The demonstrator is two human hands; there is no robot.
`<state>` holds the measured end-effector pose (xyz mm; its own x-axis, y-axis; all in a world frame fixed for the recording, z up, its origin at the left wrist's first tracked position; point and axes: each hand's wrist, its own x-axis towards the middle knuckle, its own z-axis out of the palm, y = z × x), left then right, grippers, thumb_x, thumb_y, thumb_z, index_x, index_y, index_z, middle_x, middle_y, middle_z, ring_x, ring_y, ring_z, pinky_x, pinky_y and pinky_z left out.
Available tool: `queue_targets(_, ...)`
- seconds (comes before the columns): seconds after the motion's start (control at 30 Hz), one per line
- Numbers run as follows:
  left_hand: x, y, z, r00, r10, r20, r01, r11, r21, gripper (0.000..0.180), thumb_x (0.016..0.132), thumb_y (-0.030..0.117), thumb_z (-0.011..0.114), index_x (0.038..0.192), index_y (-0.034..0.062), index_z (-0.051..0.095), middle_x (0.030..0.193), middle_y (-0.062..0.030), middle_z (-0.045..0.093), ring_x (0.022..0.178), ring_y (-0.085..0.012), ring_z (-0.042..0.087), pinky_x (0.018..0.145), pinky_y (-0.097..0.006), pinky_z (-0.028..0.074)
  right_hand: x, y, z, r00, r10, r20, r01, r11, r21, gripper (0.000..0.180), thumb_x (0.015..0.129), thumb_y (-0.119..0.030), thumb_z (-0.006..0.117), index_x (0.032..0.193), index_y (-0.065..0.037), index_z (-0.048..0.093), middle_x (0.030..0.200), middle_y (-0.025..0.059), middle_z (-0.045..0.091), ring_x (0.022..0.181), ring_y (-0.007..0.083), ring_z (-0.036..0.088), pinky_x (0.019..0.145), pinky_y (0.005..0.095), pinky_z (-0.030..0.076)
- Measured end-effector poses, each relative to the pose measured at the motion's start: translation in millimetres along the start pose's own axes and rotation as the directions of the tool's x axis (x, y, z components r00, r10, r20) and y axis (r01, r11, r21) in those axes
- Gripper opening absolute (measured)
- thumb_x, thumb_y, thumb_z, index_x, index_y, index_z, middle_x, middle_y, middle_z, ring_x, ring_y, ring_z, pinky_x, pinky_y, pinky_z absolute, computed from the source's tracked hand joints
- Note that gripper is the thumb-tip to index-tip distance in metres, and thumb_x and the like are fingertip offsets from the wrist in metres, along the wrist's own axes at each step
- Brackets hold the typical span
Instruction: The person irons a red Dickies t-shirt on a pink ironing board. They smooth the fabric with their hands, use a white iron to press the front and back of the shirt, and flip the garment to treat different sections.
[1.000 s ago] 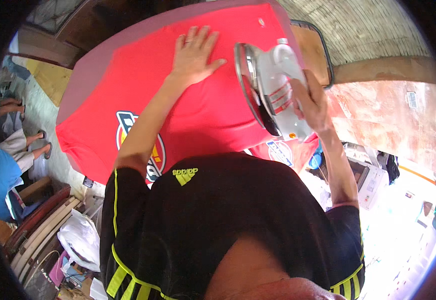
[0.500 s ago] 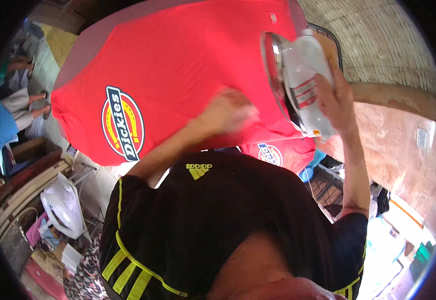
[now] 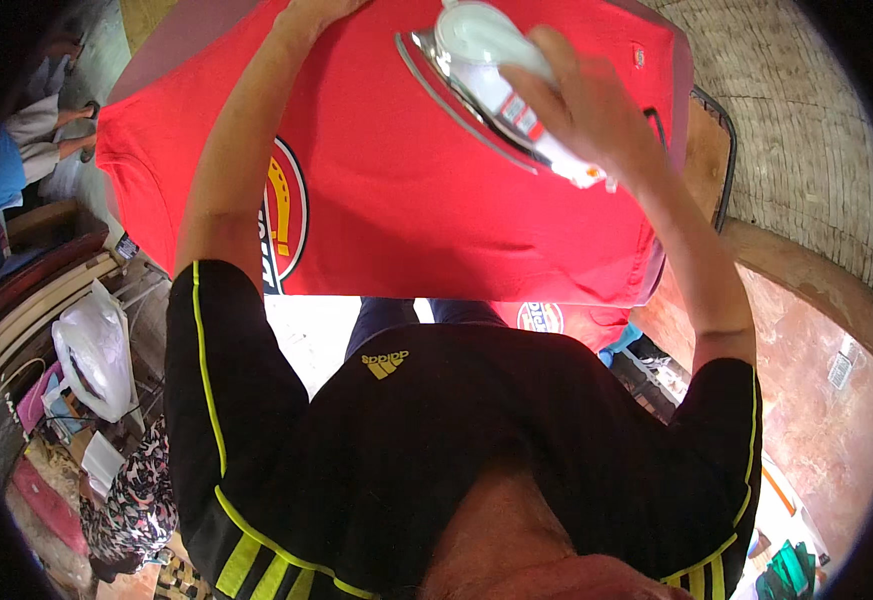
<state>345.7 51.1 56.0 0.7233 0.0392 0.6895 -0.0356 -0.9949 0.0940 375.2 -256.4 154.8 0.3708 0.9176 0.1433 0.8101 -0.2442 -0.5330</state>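
A red T-shirt (image 3: 406, 210) with a large round printed logo lies spread over a mauve-covered ironing board (image 3: 191, 45). My right hand (image 3: 591, 105) is wrapped round the handle of a white clothes iron (image 3: 481, 50), over the right half of the shirt. The iron's metal soleplate edge faces left and looks tilted; I cannot tell whether it touches the cloth. My left hand (image 3: 324, 8) reaches to the far side of the shirt at the upper edge of the view, where its fingers are mostly cut off. My left forearm covers part of the logo.
A black metal frame (image 3: 726, 150) stands at the board's right end, beside a woven wall panel (image 3: 776, 90). More red cloth (image 3: 586, 322) hangs below the board's near edge. At left are a white plastic bag (image 3: 96, 350), stacked boards and another person's legs (image 3: 41, 130).
The iron in my right hand has moved left and away from me, and has turned. My left hand has gone from the shirt's near middle to its far edge.
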Motion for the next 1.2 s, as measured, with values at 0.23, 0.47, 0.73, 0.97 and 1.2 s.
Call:
queue_targets(0.23,2,-33,26,0.979,0.044,0.198,-0.018,0.991,-0.129,0.036,0.092,0.044,0.059,0.085,0.0085,0.062,0.076,-0.0150,0.065,0.079,-0.0365,0.064,0.068,-0.048,0.049,23,-30,20,0.986,0.051,0.158,-0.046,0.998,-0.037,0.029,0.096,-0.031,0.060,0.099,-0.003,0.050,0.073,0.0248,0.059,0.067,0.0431,0.063,0.056,0.0455,0.046)
queue_targets(0.47,4,-36,8,0.982,0.059,0.181,-0.024,0.982,-0.189,0.038,0.092,0.044,0.058,0.084,0.0068,0.062,0.082,-0.0160,0.066,0.081,-0.0381,0.064,0.070,-0.047,0.050,-55,-60,20,0.970,-0.032,0.243,0.044,0.998,-0.046,0.047,0.083,-0.023,0.075,0.118,-0.001,0.054,0.093,0.0210,0.068,0.069,0.0376,0.068,0.061,0.0413,0.057)
queue_targets(0.73,5,-31,25,0.984,0.036,0.172,-0.002,0.980,-0.197,0.039,0.091,0.043,0.059,0.084,0.0055,0.063,0.085,-0.0166,0.066,0.084,-0.0384,0.063,0.072,-0.048,0.050,-7,2,8,0.993,0.081,0.083,-0.056,0.961,-0.270,0.030,0.091,-0.024,0.069,0.111,-0.004,0.059,0.075,0.0161,0.066,0.061,0.0270,0.066,0.057,0.0360,0.053)
queue_targets(0.97,17,-16,6,0.965,0.030,0.262,0.033,0.971,-0.235,0.042,0.093,0.046,0.057,0.097,0.0049,0.066,0.095,-0.0182,0.068,0.093,-0.0370,0.063,0.079,-0.046,0.050,2,-20,12,0.994,0.110,0.002,-0.110,0.993,0.044,0.027,0.094,-0.029,0.065,0.107,-0.006,0.058,0.071,0.0181,0.062,0.059,0.0282,0.065,0.054,0.0388,0.049)
queue_targets(1.2,1,-38,29,0.941,-0.089,0.326,0.118,0.990,-0.070,0.043,0.094,0.053,0.054,0.102,0.0120,0.065,0.092,-0.0094,0.068,0.092,-0.0315,0.064,0.086,-0.048,0.047,-81,-2,-18,0.955,0.294,-0.032,-0.296,0.948,-0.114,0.037,0.095,-0.037,0.060,0.114,-0.005,0.057,0.082,0.0188,0.065,0.078,0.0363,0.066,0.070,0.0430,0.052)
